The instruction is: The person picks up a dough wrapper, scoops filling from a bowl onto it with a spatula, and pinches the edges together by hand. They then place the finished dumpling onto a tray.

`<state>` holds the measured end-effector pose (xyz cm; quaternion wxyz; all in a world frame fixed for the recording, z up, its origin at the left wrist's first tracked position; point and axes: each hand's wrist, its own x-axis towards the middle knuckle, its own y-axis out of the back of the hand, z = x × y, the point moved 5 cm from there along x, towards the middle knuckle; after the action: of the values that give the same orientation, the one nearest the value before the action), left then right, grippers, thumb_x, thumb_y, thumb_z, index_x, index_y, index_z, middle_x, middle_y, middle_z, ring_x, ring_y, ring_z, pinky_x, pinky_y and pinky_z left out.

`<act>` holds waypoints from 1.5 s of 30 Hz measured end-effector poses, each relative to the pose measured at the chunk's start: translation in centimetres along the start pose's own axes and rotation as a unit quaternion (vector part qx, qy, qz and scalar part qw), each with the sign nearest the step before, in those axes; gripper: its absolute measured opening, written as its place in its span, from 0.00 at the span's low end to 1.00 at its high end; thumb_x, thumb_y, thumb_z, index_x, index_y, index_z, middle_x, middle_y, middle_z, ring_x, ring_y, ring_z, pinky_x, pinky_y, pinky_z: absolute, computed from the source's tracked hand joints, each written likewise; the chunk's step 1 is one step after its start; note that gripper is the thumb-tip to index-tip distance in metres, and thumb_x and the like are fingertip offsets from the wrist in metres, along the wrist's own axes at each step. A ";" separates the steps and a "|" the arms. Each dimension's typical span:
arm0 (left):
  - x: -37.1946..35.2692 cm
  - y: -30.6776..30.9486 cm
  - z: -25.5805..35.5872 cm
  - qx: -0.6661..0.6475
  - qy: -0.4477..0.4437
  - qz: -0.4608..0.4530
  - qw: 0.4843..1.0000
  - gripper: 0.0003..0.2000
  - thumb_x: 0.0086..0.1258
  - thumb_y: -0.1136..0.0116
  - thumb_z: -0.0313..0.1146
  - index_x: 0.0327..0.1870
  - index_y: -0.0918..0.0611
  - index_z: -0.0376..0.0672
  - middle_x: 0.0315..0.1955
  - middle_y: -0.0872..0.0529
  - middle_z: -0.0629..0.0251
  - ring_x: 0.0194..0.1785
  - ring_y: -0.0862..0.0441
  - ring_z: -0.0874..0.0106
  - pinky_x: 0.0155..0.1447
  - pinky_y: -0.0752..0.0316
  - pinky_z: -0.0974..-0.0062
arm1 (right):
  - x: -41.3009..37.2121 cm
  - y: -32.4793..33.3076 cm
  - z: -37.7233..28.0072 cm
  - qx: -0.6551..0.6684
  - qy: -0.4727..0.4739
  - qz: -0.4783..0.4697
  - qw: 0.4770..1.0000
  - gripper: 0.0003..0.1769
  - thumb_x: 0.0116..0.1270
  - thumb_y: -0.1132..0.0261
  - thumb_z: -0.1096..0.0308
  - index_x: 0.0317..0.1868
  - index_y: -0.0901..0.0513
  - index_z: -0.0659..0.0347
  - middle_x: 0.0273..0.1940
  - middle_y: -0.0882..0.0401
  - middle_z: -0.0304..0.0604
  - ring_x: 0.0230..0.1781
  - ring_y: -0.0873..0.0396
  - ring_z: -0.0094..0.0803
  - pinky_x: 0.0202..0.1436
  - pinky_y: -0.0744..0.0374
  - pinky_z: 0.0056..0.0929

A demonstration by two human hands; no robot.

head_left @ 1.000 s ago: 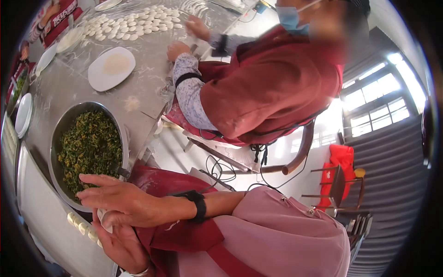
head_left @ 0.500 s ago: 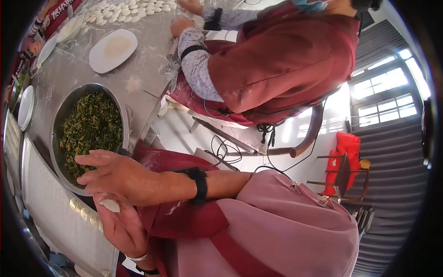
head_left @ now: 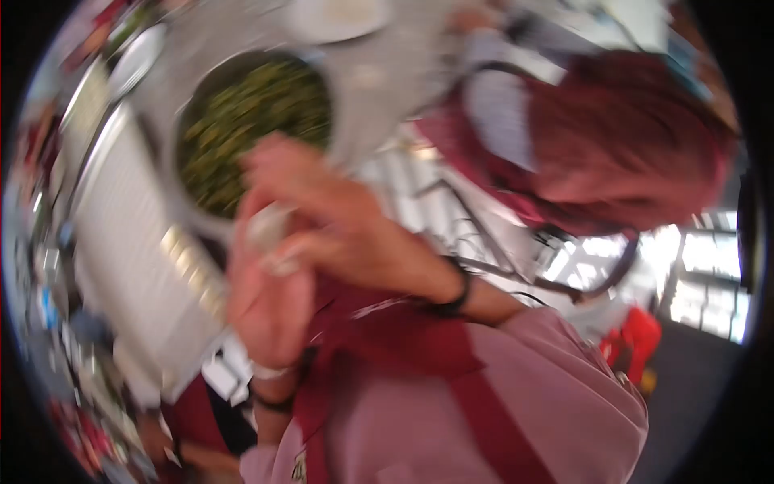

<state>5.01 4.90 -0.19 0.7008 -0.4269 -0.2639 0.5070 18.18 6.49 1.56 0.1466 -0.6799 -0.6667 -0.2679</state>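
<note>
My two hands meet around a small piece of white dough (head_left: 270, 228), just beside the rim of a steel bowl (head_left: 179, 153) filled with chopped green filling (head_left: 258, 113). My left hand (head_left: 270, 302), with a white bracelet at the wrist, cradles the dough from below with its fingers pointing up. Over it comes my right hand (head_left: 347, 230), a black band on its wrist, its thumb and fingers closed about the dough. Motion blur hides the dough's exact shape and the fingertips.
A pale tray (head_left: 129, 234) bears a short row of white pieces (head_left: 193, 274) to the left of my hands. A white plate (head_left: 339, 18) lies beyond the bowl. A co-worker in a dark red garment (head_left: 597, 145) is at the upper right, near a chair (head_left: 601, 274).
The view has shifted, so bowl and tray appear further right. My right hand has gone from spread fingers above the bowl's edge to closing on the dough with my left hand.
</note>
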 end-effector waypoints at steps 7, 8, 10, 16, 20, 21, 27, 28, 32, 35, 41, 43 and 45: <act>-0.6 -0.9 0.2 -0.059 0.010 -0.010 0.998 0.27 0.82 0.54 0.31 0.77 0.42 0.30 0.71 0.29 0.53 0.73 0.30 0.62 0.78 0.37 0.61 | -0.4 0.1 -1.0 0.125 -0.043 -0.004 0.991 0.22 0.60 0.26 0.76 0.55 0.16 0.72 0.60 0.19 0.60 0.72 0.30 0.55 0.73 0.30 0.49; -0.6 -0.9 0.2 -0.061 0.012 -0.014 0.998 0.27 0.82 0.54 0.31 0.77 0.42 0.31 0.70 0.29 0.53 0.73 0.30 0.62 0.78 0.37 0.61 | -0.4 0.0 -0.9 0.118 -0.033 -0.011 0.992 0.20 0.60 0.26 0.76 0.54 0.16 0.72 0.59 0.18 0.60 0.71 0.30 0.55 0.73 0.30 0.49; -0.7 -0.6 0.1 -0.067 0.014 -0.014 0.998 0.27 0.82 0.54 0.31 0.77 0.41 0.31 0.71 0.29 0.53 0.74 0.31 0.63 0.79 0.38 0.60 | -0.1 -0.3 -1.0 0.105 -0.023 -0.006 0.994 0.17 0.61 0.27 0.77 0.50 0.14 0.70 0.56 0.16 0.57 0.69 0.27 0.54 0.72 0.29 0.50; -0.9 -0.3 0.1 -0.077 0.028 -0.004 0.997 0.26 0.83 0.55 0.30 0.77 0.40 0.32 0.72 0.31 0.55 0.75 0.32 0.64 0.80 0.40 0.61 | 0.5 -0.5 -0.7 0.046 0.027 0.006 0.999 0.07 0.60 0.27 0.79 0.40 0.12 0.65 0.44 0.11 0.49 0.61 0.18 0.52 0.72 0.31 0.57; -1.2 -0.5 0.3 -0.069 0.031 0.015 0.997 0.25 0.83 0.55 0.30 0.77 0.40 0.32 0.72 0.30 0.55 0.75 0.32 0.64 0.80 0.40 0.61 | 0.6 -0.6 -1.0 0.029 0.038 -0.001 0.999 0.06 0.60 0.27 0.76 0.38 0.12 0.64 0.43 0.11 0.47 0.59 0.17 0.51 0.73 0.32 0.57; -1.2 -0.5 0.3 -0.070 0.032 0.014 0.997 0.25 0.83 0.55 0.30 0.77 0.40 0.31 0.72 0.30 0.55 0.75 0.32 0.64 0.80 0.40 0.61 | 0.7 -0.6 -0.9 0.029 0.041 -0.002 0.999 0.06 0.60 0.27 0.75 0.38 0.12 0.64 0.44 0.11 0.47 0.59 0.17 0.51 0.74 0.33 0.57; -1.8 -0.5 1.1 -0.069 0.043 -0.008 0.997 0.25 0.84 0.57 0.35 0.76 0.38 0.31 0.69 0.28 0.56 0.73 0.30 0.66 0.80 0.39 0.62 | 0.8 -1.0 -1.2 0.069 -0.015 -0.025 0.997 0.09 0.60 0.25 0.68 0.40 0.11 0.63 0.45 0.10 0.48 0.65 0.22 0.52 0.76 0.38 0.58; -1.9 -0.4 1.2 -0.080 0.053 -0.010 0.995 0.25 0.84 0.58 0.36 0.75 0.38 0.30 0.69 0.27 0.56 0.72 0.29 0.66 0.80 0.39 0.62 | 0.8 -1.2 -1.4 0.077 -0.024 -0.024 0.996 0.10 0.60 0.25 0.67 0.39 0.11 0.63 0.45 0.10 0.48 0.66 0.22 0.53 0.77 0.39 0.58; -2.5 -0.6 1.1 -0.091 0.075 -0.005 0.993 0.25 0.85 0.61 0.40 0.73 0.35 0.29 0.66 0.26 0.55 0.70 0.27 0.67 0.79 0.38 0.63 | 0.7 -1.2 -1.4 0.052 0.041 -0.086 0.994 0.13 0.63 0.27 0.63 0.41 0.12 0.66 0.44 0.10 0.50 0.67 0.25 0.58 0.77 0.41 0.60; -2.7 -0.4 1.2 -0.068 0.097 0.011 0.993 0.25 0.86 0.63 0.41 0.72 0.35 0.29 0.66 0.25 0.55 0.70 0.27 0.67 0.78 0.36 0.63 | 0.2 -1.1 -1.0 0.051 0.065 -0.115 0.990 0.13 0.63 0.26 0.63 0.40 0.12 0.65 0.45 0.10 0.50 0.68 0.26 0.57 0.78 0.44 0.61; -2.8 0.1 1.7 -0.015 0.134 0.012 0.991 0.31 0.86 0.68 0.50 0.73 0.37 0.28 0.70 0.30 0.50 0.75 0.33 0.61 0.81 0.42 0.60 | 1.1 -1.6 -1.7 0.031 0.035 -0.150 0.988 0.07 0.59 0.26 0.67 0.38 0.11 0.56 0.43 0.09 0.42 0.67 0.22 0.51 0.78 0.42 0.59; -2.9 0.1 2.0 -0.011 0.147 0.008 0.989 0.28 0.86 0.66 0.49 0.69 0.31 0.29 0.63 0.24 0.56 0.66 0.26 0.67 0.75 0.33 0.64 | 1.2 -2.0 -2.1 0.016 0.044 -0.175 0.984 0.07 0.59 0.25 0.66 0.37 0.11 0.55 0.43 0.09 0.41 0.66 0.22 0.50 0.78 0.42 0.59; -2.9 0.2 1.9 0.006 0.162 0.005 0.987 0.30 0.86 0.67 0.51 0.68 0.31 0.29 0.62 0.23 0.56 0.65 0.25 0.66 0.74 0.32 0.63 | 1.2 -2.1 -2.3 0.000 0.059 -0.216 0.975 0.07 0.58 0.25 0.65 0.36 0.11 0.55 0.43 0.09 0.40 0.66 0.21 0.50 0.77 0.42 0.59</act>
<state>2.35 2.87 0.73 0.7345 -0.5002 -0.1418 0.4362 15.67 6.34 3.77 0.1241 -0.5029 -0.7880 -0.3326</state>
